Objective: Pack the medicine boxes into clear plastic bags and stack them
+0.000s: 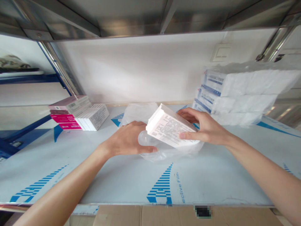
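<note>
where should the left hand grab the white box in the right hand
Grip the white box by its raised left end, probably from the left: that end tilts up above the clear plastic, while the right hand holds the right end.

White box [168,128], rectangular, broad face toward camera, covered in small dark print, too blurred to read; square code toward the left end. Held tilted, left end up, right end lower. Looks shut. Clear plastic bag [162,155], thin, crumpled, lying loose on the shelf [113,185], spread under and around the box: one part bulges out behind and to the left, another bunches along the front, more shows below the box's right end. Can't tell for sure whether that low end is inside the bag or just above it.
</note>
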A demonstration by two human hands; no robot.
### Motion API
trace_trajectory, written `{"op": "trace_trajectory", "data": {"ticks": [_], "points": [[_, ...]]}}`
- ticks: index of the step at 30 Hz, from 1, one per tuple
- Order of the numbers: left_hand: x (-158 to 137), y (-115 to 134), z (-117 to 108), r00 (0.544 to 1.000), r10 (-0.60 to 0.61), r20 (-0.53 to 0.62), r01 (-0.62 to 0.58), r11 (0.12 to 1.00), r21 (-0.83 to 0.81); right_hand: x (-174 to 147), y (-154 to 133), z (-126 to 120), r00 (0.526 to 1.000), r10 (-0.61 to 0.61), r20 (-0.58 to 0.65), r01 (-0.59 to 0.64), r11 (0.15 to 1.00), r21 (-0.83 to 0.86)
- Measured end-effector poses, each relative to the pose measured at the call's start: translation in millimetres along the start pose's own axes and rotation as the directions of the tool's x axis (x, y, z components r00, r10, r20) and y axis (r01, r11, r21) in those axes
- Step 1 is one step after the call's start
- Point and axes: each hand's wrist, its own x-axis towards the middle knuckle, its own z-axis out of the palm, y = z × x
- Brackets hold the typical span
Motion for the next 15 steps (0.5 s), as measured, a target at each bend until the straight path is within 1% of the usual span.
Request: {"op": "trace_trajectory", "data": {"ticks": [2, 3, 6, 8, 10, 11, 13, 15], "points": [[0.4, 1.3, 4.5, 0.998, -0.023, 0.057, 0.022, 1.000, 0.018, 3.2, 6.8, 1.9, 0.998, 0.047, -0.036, -0.038, 0.975, 0.219], [0.8, 2.9, 7.8, 0.999, -0.015, 0.051, 0.013, 1.000, 0.023, 4.6, 9.6, 3.1, 0.995, 0.086, -0.054, -0.065, 0.946, 0.317], [1.9, 9.7, 20.1, 0.994, 0.067, -0.083, -0.062, 0.996, 0.057, 8.1, 16.2, 5.7, 0.961, 0.263, -0.083, -0.178, 0.822, 0.541], [2.2, 12.8, 28.9, 0.983, 0.113, -0.144, -0.099, 0.990, 0.102, 9.6, 18.7, 5.1, 0.920, 0.382, -0.087, -0.241, 0.729, 0.641], [2.2, 12.8, 37.2, 0.977, 0.156, -0.143, -0.136, 0.981, 0.140, 10.7, 18.5, 1.7, 0.883, 0.460, -0.092, -0.264, 0.649, 0.714], [2.1, 11.7, 40.9, 0.977, 0.176, -0.124, -0.157, 0.976, 0.149, 11.4, 17.1, -1.0, 0.872, 0.479, -0.097, -0.256, 0.617, 0.744], [2.2, 8.8, 46.7, 0.977, 0.196, -0.087, -0.182, 0.973, 0.142, 13.4, 11.6, -8.1, 0.865, 0.491, -0.103, -0.225, 0.564, 0.795], [2.7, 6.5, 49.3, 0.977, 0.194, -0.091, -0.183, 0.977, 0.110, 16.6, 3.1, -16.0, 0.864, 0.492, -0.107, -0.192, 0.518, 0.834]]}}
